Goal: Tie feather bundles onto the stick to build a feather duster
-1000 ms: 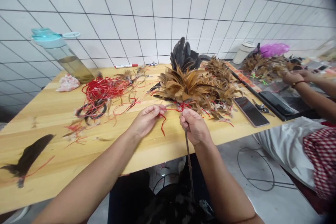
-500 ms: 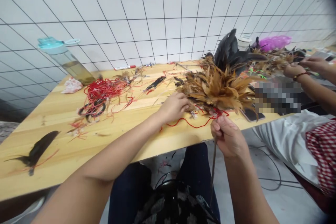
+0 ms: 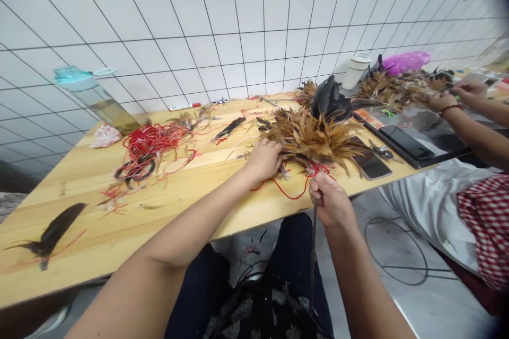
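Observation:
My right hand [image 3: 332,198] is closed round the thin dark stick [image 3: 313,259] of a feather duster, just below where red string is wound. The duster's brown feathers [image 3: 318,135] fan out over the table, and long black feathers [image 3: 328,99] rise behind them. A loose red string [image 3: 289,196] runs in a curve across the wood from the binding toward my left hand. My left hand [image 3: 264,160] rests at the left side of the brown feathers with its fingers curled. Its fingertips are hidden, so what they pinch does not show.
A tangle of red string [image 3: 149,143] lies on the wooden table [image 3: 191,196], near a tilted-looking water bottle [image 3: 109,108]. A dark feather [image 3: 59,230] is at far left. Right of the duster lie a phone [image 3: 369,161] and keys [image 3: 385,152]. A co-worker's hands [image 3: 445,103] handle feathers.
The view has shifted a little. The duster's head has come lower, its black feathers less high against the wall. My right hand stays on the stick; my left hand stays beside the feathers.

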`<act>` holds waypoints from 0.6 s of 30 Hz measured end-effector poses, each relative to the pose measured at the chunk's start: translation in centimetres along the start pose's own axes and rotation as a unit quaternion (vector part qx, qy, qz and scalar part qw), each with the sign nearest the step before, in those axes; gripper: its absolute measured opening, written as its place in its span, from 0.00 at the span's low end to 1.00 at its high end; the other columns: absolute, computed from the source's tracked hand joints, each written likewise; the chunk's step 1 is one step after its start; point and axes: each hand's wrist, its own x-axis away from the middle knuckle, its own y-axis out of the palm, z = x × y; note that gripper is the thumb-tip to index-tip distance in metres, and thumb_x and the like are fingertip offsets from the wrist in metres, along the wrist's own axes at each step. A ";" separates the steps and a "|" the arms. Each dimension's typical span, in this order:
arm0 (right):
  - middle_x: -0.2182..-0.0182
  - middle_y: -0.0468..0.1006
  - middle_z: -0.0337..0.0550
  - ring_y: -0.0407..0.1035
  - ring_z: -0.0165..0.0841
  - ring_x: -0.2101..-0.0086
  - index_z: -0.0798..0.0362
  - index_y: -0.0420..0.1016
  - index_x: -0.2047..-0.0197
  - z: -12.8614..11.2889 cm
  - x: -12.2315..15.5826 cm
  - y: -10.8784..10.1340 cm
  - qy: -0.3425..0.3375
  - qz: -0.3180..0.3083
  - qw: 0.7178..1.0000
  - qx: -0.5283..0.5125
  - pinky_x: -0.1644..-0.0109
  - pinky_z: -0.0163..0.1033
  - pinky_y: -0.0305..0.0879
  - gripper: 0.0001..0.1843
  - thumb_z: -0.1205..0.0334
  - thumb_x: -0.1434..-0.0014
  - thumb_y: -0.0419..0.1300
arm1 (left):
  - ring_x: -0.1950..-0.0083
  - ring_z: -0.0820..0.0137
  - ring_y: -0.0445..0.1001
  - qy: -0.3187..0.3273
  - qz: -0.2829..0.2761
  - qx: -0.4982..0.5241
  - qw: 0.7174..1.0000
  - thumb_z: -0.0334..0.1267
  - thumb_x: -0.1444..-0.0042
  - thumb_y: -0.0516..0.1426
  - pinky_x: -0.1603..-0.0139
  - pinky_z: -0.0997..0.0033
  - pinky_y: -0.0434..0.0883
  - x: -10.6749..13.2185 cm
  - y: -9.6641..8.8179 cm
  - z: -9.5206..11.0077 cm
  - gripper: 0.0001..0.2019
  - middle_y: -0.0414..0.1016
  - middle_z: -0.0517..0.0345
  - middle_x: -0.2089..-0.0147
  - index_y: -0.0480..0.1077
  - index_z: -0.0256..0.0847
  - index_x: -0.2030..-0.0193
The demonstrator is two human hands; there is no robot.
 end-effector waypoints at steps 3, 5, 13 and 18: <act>0.83 0.63 0.33 0.51 0.21 0.83 0.53 0.63 0.80 1.2 -1.1 0.7 -0.008 0.005 0.999 0.034 0.82 0.31 0.44 0.25 0.45 0.59 0.72 | 0.60 0.64 0.72 -0.011 0.023 0.013 1.000 0.35 0.38 0.49 0.57 0.63 0.68 2.0 -2.3 -2.4 0.11 0.76 0.50 0.63 0.72 0.38 0.60; 0.83 0.64 0.33 0.51 0.21 0.83 0.54 0.65 0.80 2.0 -1.8 1.2 -0.013 0.014 0.999 0.048 0.82 0.31 0.45 0.24 0.45 0.59 0.71 | 0.61 0.67 0.73 0.006 0.018 0.058 0.998 0.34 0.39 0.51 0.58 0.66 0.68 3.7 -3.9 -3.9 0.10 0.77 0.53 0.62 0.73 0.39 0.60; 0.85 0.66 0.34 0.52 0.21 0.83 0.54 0.69 0.81 5.3 -2.5 5.3 -0.011 0.005 0.994 0.109 0.81 0.32 0.46 0.20 0.47 0.62 0.69 | 0.61 0.72 0.74 0.145 -0.021 0.187 0.971 0.32 0.38 0.53 0.57 0.73 0.69 8.3 -6.9 -3.3 0.07 0.78 0.56 0.63 0.74 0.40 0.60; 0.86 0.64 0.31 0.49 0.22 0.85 0.54 0.75 0.72 6.5 -1.6 8.0 0.041 -0.028 0.989 0.140 0.83 0.32 0.43 0.18 0.49 0.62 0.67 | 0.62 0.70 0.72 0.131 0.006 0.136 0.982 0.29 0.41 0.54 0.59 0.72 0.67 8.3 -5.8 -3.9 0.07 0.76 0.56 0.64 0.73 0.40 0.62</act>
